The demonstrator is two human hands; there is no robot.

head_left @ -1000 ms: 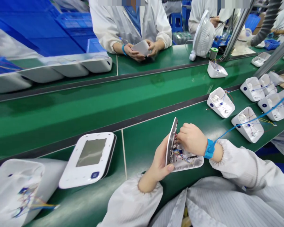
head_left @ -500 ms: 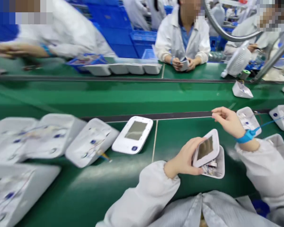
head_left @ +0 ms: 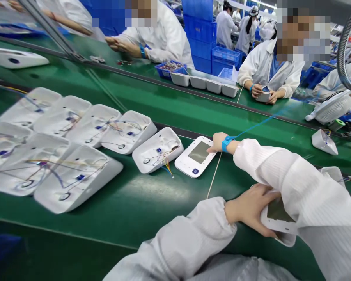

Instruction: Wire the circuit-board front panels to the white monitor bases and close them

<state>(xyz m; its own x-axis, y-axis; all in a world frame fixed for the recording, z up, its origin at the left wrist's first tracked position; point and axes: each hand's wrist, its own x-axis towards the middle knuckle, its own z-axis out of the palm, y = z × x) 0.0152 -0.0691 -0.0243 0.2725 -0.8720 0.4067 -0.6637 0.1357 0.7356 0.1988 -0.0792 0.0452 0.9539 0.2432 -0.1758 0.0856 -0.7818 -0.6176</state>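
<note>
Green worktop [head_left: 163, 212]: our open white housings [head_left: 105, 175] lie left, presumably face-up for access. Near right, our left hand [head_left: 251, 210] clamps a screened unit [head_left: 279, 214], apparently steadying it. Farther, our right hand [head_left: 219, 142] meets the right edge of a display panel [head_left: 197, 154] on the worktop; closure we cannot tell. Housings contain wires [head_left: 167, 166], small blue modules [head_left: 80, 177].

Bright, fairly even indoor light, w/ overhead strip lamps [head_left: 266, 4] at top R; a pale glare patch marks the desk [head_left: 155, 191], & the lower L corner is v. dark. Far-L white shells [head_left: 6, 146] & bkgd. people [head_left: 224, 25] look soft, edges stretched wide-angle, pixel blocks up top.
</note>
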